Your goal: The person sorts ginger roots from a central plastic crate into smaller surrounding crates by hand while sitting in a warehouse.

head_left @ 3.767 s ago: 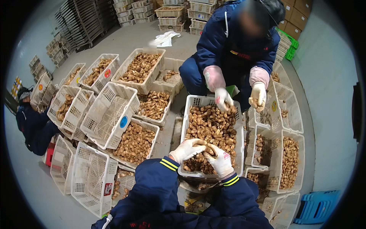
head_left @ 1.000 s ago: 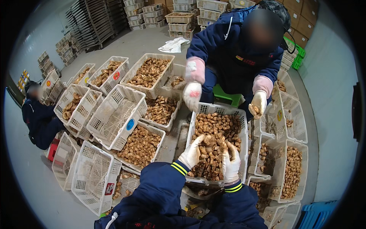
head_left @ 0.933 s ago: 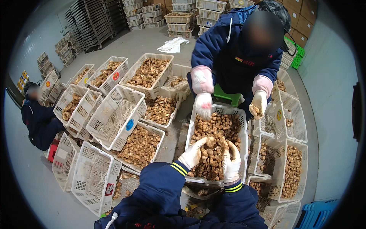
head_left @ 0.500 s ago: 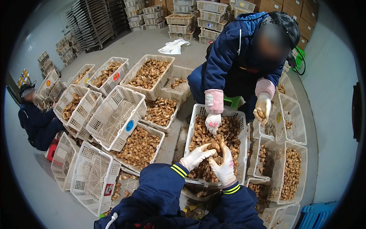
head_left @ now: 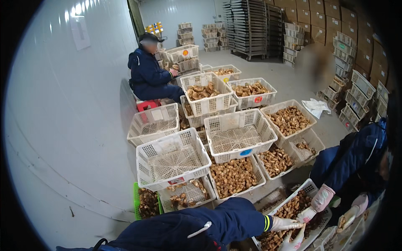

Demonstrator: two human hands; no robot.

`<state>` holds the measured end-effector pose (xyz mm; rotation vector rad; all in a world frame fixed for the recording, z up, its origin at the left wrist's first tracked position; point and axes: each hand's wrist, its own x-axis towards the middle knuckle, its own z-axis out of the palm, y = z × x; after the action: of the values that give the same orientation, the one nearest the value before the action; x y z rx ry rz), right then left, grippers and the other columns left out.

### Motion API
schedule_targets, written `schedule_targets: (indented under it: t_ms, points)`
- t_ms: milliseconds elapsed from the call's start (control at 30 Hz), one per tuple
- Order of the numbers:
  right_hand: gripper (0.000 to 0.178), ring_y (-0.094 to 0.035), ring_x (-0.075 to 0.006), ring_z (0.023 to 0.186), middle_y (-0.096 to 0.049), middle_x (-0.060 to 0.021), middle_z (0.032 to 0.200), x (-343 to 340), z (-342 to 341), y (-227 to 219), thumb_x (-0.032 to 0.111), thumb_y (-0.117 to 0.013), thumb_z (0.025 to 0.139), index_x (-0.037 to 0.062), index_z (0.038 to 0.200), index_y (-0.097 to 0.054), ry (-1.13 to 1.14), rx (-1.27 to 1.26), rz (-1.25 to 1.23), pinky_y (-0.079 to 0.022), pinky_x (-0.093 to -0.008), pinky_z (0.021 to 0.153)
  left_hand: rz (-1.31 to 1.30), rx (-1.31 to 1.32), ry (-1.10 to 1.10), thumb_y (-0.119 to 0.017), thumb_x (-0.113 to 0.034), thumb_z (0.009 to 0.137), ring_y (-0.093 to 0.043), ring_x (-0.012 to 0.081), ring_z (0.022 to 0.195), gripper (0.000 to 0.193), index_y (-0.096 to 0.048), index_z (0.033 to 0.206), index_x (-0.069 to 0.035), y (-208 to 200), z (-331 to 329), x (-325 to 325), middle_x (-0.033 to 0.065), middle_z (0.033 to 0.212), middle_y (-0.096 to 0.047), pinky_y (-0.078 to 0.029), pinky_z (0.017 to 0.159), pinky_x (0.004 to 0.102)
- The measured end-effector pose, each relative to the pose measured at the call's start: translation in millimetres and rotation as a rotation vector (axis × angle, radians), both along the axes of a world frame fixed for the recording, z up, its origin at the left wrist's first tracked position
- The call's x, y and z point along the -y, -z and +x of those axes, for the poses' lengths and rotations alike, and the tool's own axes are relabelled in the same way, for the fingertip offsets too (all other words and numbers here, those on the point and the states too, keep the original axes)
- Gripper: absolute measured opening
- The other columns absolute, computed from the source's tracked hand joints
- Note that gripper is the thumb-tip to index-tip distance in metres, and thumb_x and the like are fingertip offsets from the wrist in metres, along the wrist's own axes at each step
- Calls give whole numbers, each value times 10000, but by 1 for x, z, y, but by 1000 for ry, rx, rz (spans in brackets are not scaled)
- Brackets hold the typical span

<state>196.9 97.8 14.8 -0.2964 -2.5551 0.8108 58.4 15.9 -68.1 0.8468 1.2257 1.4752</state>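
The left hand (head_left: 285, 224), in a white glove, reaches flat over the mushrooms (head_left: 293, 209) in the white crate (head_left: 312, 186) at the lower right; its fingers are stretched out and touch the pile, gripping nothing that shows. The right hand (head_left: 293, 242), also gloved, lies just below it at the lower edge of the view, fingers curled; whether it grasps a mushroom I cannot tell. Both dark blue sleeves (head_left: 217, 224) with a yellow cuff stripe come in from the bottom.

A co-worker (head_left: 356, 163) in a blue jacket crouches at the crate's far right side. Their pink-cuffed glove (head_left: 316, 205) dips into the same crate near the left hand, and their other glove (head_left: 347, 215) holds brown pieces just beside the crate.

On the floor to the left stand more crates: two empty ones (head_left: 171, 159) stacked on filled ones, a full one (head_left: 234, 175) in the middle, and others beyond. A second person (head_left: 148, 73) sits by the wall on a red stool (head_left: 146, 104), well apart.
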Motion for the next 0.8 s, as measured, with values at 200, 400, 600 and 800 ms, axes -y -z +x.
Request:
schedule_targets:
  t_ms: [200,400,600,800]
  points:
    - [573,-570,-381,1206,-575,-281,1316,-2,-4,3,163,-681,903,-30,1408,-492,14,5,52,-456,-415,1026,16,-25,-4,-413,-432,1059,-373,197,1390,588,-407,1483,-24,-7,-3,4,94,1504,-442,-260,1167,326]
    - [635,-531,-382,1258,-523,-270,1390,3,-5,-6,264,-686,919,14,1454,-453,95,43,-93,-426,-422,1063,109,1,-7,-347,-400,1081,-435,197,1333,573,-406,1461,25,12,-7,-10,113,1437,-483,-316,1138,325]
    - [553,-582,-337,1191,-574,-250,1338,6,-4,7,248,-680,942,19,1415,-508,149,-29,-103,-470,-386,988,269,-804,-98,-325,-350,1087,-321,256,1448,576,-256,1537,3,61,-1,7,158,1563,-342,-249,1190,342]
    - [470,-634,-337,1089,-645,-242,1229,-2,-1,3,250,-638,976,3,1367,-558,71,-89,79,-498,-379,926,18,-226,-80,-406,-392,1064,-346,259,1435,616,-282,1537,-16,9,-4,-17,172,1541,-379,-251,1190,330]
